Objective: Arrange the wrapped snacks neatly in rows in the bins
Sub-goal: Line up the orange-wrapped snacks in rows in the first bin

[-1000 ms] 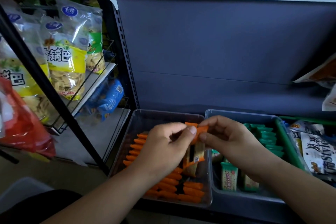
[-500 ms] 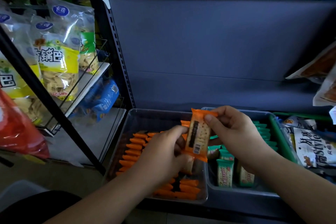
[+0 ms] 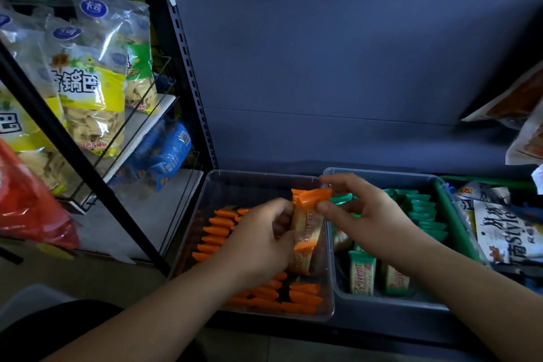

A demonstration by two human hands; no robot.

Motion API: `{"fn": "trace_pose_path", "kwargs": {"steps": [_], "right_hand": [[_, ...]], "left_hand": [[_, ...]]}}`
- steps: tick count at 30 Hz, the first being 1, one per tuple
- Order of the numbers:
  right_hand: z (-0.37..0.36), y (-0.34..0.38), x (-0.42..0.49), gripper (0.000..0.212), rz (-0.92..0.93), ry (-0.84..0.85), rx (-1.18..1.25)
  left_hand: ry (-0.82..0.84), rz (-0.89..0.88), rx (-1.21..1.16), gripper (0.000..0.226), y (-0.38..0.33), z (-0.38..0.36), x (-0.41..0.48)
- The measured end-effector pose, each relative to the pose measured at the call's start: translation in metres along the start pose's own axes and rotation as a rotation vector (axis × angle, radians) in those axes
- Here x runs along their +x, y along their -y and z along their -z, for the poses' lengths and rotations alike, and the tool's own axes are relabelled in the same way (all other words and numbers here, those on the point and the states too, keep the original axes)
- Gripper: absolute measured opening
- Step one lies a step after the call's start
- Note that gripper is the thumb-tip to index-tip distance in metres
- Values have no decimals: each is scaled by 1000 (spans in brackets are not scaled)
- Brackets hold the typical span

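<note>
On the bottom shelf: two clear bins sit side by side, the left bin (image 3: 264, 176) for orange snacks and the right bin (image 3: 382, 174) for green ones.
Left bin, done: an orange row (image 3: 217, 229) stands on edge down its left side, and more orange packets (image 3: 293, 294) lie lined up along the near wall.
Left bin, to do: its middle and right side look unfilled (the hands hide a good part, so I can't swear to it).
Packet in hand: one orange packet (image 3: 308, 223) is held upright over the right side of the left bin, not yet set down.
Left hand (image 3: 258, 238): its grip is curled round the lower part of that packet, and it seems to hold another beneath.
Right hand (image 3: 367, 214): its grip is pinched, thumb against forefinger, on the packet's crimped top end.
Right bin, done: a green row (image 3: 423, 214) runs on edge along its right side.
Right bin, to do: a few loose green packets (image 3: 361, 273) stand face-out at the near end, not in any row.
How far along: I'd judge it roughly halfway, with each bin having one good row and a gap to fill.
</note>
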State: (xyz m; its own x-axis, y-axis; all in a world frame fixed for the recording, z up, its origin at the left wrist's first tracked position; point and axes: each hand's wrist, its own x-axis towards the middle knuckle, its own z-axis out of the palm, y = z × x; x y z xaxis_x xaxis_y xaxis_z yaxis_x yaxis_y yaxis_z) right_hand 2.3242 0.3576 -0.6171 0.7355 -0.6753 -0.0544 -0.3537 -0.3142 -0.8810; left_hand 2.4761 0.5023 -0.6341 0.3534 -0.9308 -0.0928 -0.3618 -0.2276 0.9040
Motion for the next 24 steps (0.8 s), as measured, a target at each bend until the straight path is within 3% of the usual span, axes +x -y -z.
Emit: {"fn": "trace_pose_path", "kwargs": {"steps": [3, 6, 8, 11, 15, 19, 24], "right_hand": [[-3, -4, 4, 18, -36, 92, 44], [-10, -13, 9, 7, -118, 128, -15], [-18, -26, 14, 8, -128, 158, -192], [-34, -39, 18, 10, -58, 346, -548], [-50, -46, 19, 23, -31, 502, -753], [-51, -49, 18, 21, -46, 514, -706], [-31, -51, 17, 14, -107, 338, -503]], "left_hand": [[81, 52, 26, 29, 15, 2, 2], [24, 113, 186, 33, 34, 8, 5], [-30, 130, 267, 37, 45, 11, 4], [-66, 67, 339, 36, 54, 11, -2], [-52, 56, 388, 38, 64, 8, -8], [-43, 37, 436, 31, 74, 3, -2], [-7, -21, 520, 19, 76, -22, 27]]}}
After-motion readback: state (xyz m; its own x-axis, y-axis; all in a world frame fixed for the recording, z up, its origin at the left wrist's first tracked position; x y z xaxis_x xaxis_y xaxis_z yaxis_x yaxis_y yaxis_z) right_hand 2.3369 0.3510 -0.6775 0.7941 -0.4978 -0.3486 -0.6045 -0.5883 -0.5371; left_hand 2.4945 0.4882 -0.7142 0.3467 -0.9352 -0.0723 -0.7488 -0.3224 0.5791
